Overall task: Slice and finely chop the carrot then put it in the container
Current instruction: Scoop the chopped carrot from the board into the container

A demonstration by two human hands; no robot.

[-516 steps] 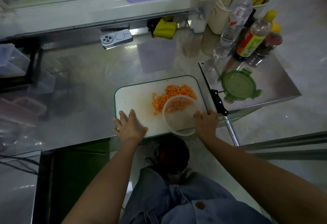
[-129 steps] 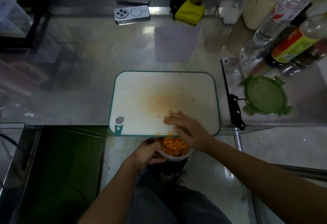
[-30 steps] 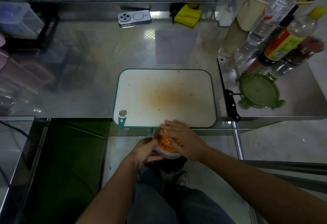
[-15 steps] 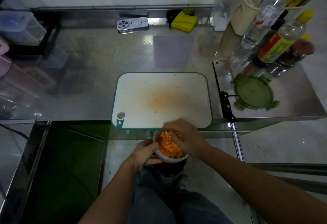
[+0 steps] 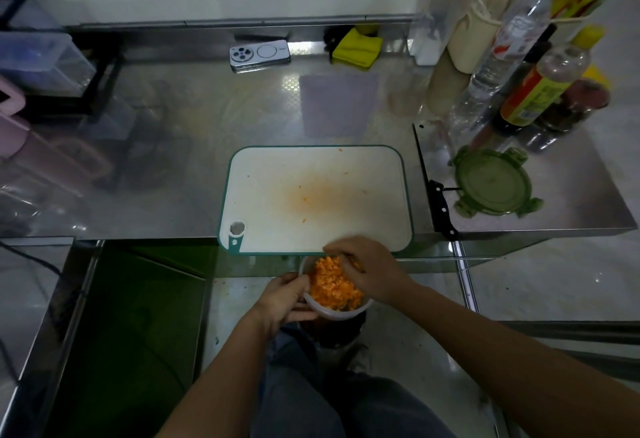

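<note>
The left hand [image 5: 282, 301] grips the near-left wall of the clear round container [image 5: 341, 313], thumb over the rim. It holds the container just below the front edge of the desk [image 5: 173, 147], probably so that bits swept off the edge drop straight in. The right hand [image 5: 367, 269] lies over the container's far right rim with its fingers curled down into the chopped carrot [image 5: 332, 285]. The fingertips are blurred, so I cannot tell whether they pinch any carrot or only press it down. The carrot fills the container as 1 orange heap, reaching about to the rim.

Beyond the hands, the white cutting board [image 5: 318, 195] overhangs the desk edge slightly, which suits this sweeping. It carries only an orange stain and a few stray flecks. The knife [image 5: 440, 207] lies parked to the right of the board, its blade pointing away from the person and out of the hands' path. The green lid [image 5: 493, 183] waits just beyond the knife, within reach for closing.

About 17 s ago the container stood on the board beside a loose pile of carrot; now that pile is inside it. About 4 s ago the right hand lay flat on the board's front edge, sweeping; now it has dropped into the container. The knife and lid have kept their places.
</note>
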